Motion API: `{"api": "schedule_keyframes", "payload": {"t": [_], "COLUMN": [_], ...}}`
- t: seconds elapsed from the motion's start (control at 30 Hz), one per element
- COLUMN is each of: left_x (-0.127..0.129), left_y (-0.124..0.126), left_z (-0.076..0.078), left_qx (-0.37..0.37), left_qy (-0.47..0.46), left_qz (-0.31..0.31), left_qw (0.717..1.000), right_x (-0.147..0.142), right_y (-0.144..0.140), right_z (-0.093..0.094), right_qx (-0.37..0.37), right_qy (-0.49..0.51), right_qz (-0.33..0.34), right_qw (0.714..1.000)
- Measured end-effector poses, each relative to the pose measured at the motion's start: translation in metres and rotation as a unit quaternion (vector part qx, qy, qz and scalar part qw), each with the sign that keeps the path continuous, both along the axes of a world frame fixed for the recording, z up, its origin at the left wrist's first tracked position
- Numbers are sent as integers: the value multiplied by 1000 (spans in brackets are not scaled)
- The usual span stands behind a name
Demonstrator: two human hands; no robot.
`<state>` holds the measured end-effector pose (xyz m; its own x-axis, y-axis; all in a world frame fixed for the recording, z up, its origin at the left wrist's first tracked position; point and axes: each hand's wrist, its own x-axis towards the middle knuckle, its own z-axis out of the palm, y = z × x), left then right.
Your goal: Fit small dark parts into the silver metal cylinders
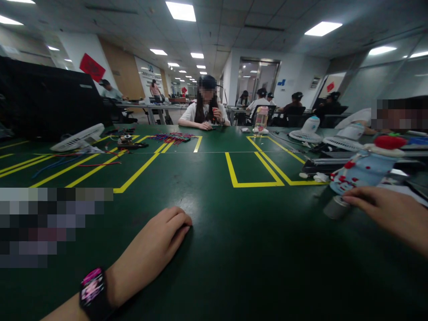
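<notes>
My left hand [167, 236] rests on the green table, palm down, its fingers together and curled under. I see nothing in it, though its fingertips are partly hidden. On that wrist is a dark smartwatch [92, 290]. At the right, my right hand [384, 207] pinches the top end of a small grey cylinder [335, 208] between thumb and fingers. The cylinder is low over the table or touching it; I cannot tell which. Just behind it stands a light-blue cup-like thing [364, 167] with red decorations and a red top.
White fans [306, 135] lie at the right, with another fan [78, 138] at the left. Coloured wires [175, 138] are heaped near the far edge beside yellow tape lines [234, 171]. A bottle [261, 120] stands farther back. One person sits opposite, another at the right.
</notes>
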<state>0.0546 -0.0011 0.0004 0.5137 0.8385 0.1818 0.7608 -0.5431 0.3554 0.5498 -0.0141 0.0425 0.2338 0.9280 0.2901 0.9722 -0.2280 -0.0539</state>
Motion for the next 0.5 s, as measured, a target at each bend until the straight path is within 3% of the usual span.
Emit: {"api": "schedule_keyframes", "payload": {"t": [0.27,0.43,0.5], "left_x": [0,-1,-1], "left_y": [-1,0,0], "left_z": [-1,-1,0], "left_qx": [0,6,9], "left_qy": [3,3,0], "left_qz": [-1,-3,-5], "left_qw": [1000,1000,1000], "right_x": [-17,-3,0], "right_y": [-1,-6,-9], "right_z": [8,-1,-7], "right_qx": [-22,-13,44], "right_qy": [41,129,105], "right_qz": [-16,40,39], "right_qw": [999,991,993]}}
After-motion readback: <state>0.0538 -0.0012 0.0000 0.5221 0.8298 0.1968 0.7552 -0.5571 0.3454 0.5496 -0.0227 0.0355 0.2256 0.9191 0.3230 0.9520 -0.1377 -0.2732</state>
